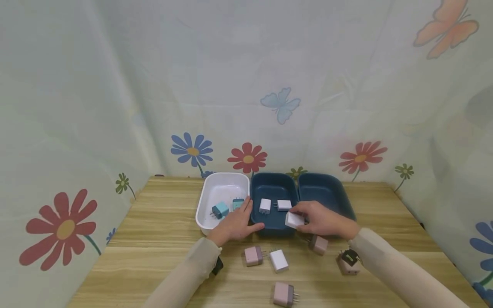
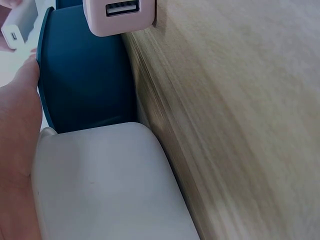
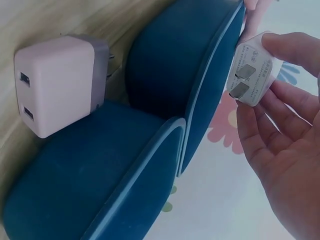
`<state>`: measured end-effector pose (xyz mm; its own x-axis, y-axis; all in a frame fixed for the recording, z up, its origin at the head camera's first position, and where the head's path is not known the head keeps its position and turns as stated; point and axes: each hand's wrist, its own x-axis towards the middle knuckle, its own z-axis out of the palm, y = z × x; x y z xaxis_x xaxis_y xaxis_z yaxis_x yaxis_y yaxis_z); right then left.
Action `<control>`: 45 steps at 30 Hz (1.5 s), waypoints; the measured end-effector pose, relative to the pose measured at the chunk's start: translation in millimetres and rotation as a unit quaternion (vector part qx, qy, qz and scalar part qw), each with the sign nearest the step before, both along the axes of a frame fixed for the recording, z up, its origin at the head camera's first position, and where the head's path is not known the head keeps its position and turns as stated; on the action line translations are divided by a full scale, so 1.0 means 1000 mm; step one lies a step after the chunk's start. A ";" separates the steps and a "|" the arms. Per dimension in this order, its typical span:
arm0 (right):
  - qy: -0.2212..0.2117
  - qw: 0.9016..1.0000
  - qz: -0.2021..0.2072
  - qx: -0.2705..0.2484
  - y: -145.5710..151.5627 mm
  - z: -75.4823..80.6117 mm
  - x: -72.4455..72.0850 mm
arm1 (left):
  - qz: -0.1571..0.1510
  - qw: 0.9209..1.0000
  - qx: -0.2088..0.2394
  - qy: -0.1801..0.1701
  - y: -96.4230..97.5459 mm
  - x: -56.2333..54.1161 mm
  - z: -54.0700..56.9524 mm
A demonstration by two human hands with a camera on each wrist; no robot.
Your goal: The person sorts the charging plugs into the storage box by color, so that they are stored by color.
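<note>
My right hand [image 1: 321, 219] pinches a white plug charger [image 1: 294, 220] over the near right part of the middle dark blue tray [image 1: 274, 231]. Its two metal prongs [image 3: 239, 90] show in the right wrist view, with thumb and fingers around the body. My left hand [image 1: 237, 221] rests with extended fingers across the near rims where the white tray [image 1: 199, 209] meets the middle blue one. Two white chargers [image 1: 265, 206] lie in the middle tray. Two teal chargers [image 1: 221, 210] are in the white tray, one partly hidden by my left fingers.
A second dark blue tray [image 1: 325, 184] stands at the right. On the wooden table [image 1: 161, 239], nearer me, lie a white charger [image 1: 279, 260] and several pink ones [image 1: 283, 294]. A black item [image 1: 218, 266] shows beside my left sleeve. A flowered curtain [image 1: 215, 85] hangs behind.
</note>
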<state>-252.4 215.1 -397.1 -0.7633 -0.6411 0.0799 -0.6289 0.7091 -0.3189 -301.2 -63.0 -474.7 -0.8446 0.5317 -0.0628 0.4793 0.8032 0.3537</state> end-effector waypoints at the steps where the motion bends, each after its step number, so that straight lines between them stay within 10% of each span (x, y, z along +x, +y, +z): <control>1: 0.002 1.000 -0.001 0.000 0.000 0.000 -0.002 | 0.000 1.000 0.000 -0.002 0.000 0.000 0.000; 20: -0.025 0.997 -0.067 -0.003 -0.001 -0.012 -0.027 | 0.003 1.000 -0.003 0.005 0.001 0.002 -0.003; 30: 0.009 1.000 -0.017 -0.007 -0.003 -0.026 -0.033 | 0.001 1.000 0.002 0.011 0.002 0.010 -0.005; 45: -0.023 0.998 -0.053 0.020 -0.009 -0.037 -0.034 | 0.004 1.000 0.003 0.013 0.001 0.015 -0.007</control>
